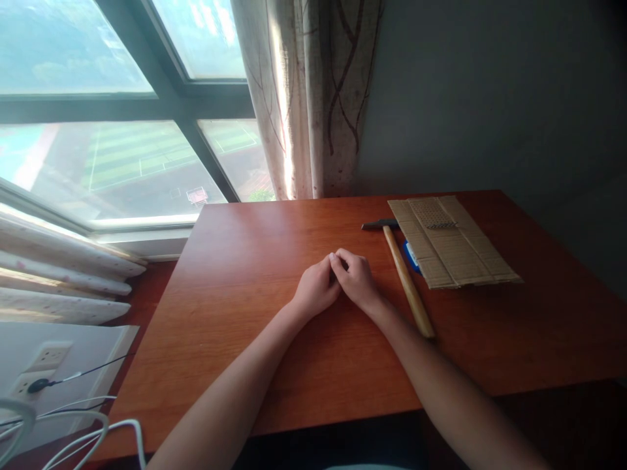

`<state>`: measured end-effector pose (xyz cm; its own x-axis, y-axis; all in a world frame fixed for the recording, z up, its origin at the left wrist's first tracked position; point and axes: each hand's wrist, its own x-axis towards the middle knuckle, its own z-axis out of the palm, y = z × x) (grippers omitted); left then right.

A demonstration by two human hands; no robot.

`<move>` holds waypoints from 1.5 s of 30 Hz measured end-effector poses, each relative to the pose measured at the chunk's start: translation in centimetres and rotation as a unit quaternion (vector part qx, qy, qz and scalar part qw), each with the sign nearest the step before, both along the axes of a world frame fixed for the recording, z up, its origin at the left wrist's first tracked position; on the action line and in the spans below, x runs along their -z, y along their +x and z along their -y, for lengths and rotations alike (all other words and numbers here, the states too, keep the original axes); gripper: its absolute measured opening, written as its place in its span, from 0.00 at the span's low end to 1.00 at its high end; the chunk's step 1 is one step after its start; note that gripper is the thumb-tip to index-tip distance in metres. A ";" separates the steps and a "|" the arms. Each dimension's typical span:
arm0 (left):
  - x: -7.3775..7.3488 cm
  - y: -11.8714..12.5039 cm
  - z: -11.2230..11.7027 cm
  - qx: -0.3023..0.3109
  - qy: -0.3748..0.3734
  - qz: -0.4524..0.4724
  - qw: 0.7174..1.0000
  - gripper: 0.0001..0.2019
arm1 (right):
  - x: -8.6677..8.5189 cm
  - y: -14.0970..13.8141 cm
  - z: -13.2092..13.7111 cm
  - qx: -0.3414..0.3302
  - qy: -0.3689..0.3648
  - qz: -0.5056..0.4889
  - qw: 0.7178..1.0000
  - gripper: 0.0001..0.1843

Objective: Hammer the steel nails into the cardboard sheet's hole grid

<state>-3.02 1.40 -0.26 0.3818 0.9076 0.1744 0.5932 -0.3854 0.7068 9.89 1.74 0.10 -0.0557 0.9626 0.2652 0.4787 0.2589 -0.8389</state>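
My left hand (317,286) and my right hand (356,279) rest together on the reddish-brown wooden table (255,274), near its middle. Their fingers are curled and touch each other at the tips. Nothing shows inside either hand. A hammer (404,277) with a pale wooden handle and dark metal head lies just right of my right hand, apart from it. Beyond the hammer lies a flat piece of brown cardboard (453,245) with a small patch of metal pieces (434,214) on its far end. A blue object (410,256) peeks out from under the cardboard's left edge.
A patterned curtain (313,98) hangs behind the table's far edge, beside a large window (122,111). A grey wall stands at the right. At lower left are a wall socket (46,358) with a black plug and white cables (98,431).
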 end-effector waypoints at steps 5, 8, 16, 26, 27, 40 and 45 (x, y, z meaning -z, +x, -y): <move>0.1 0.0 0.0 0.002 -0.002 0.002 1.000 0.05 | 0.1 0.1 0.0 -0.002 0.000 0.000 1.000 0.19; 0.0 0.0 0.0 0.002 -0.003 0.002 1.000 0.05 | 0.2 0.1 0.0 0.000 0.004 0.005 1.000 0.19; -0.2 0.0 0.1 -0.002 -0.002 0.002 1.000 0.06 | 0.1 0.0 0.1 -0.001 -0.002 0.001 1.000 0.19; -0.4 0.0 0.1 0.001 -0.005 0.001 1.000 0.06 | 0.0 0.0 0.1 -0.002 0.000 0.004 1.000 0.19; -0.5 0.0 0.1 0.001 -0.005 0.001 1.000 0.06 | 0.0 0.1 0.1 -0.002 0.000 0.004 1.000 0.19; -0.2 0.0 0.0 -0.001 -0.008 0.002 1.000 0.06 | 0.1 0.0 0.0 -0.002 0.000 0.003 1.000 0.19; 0.0 0.0 0.0 0.001 -0.007 0.002 1.000 0.05 | 0.1 0.0 0.1 -0.003 -0.002 0.002 1.000 0.19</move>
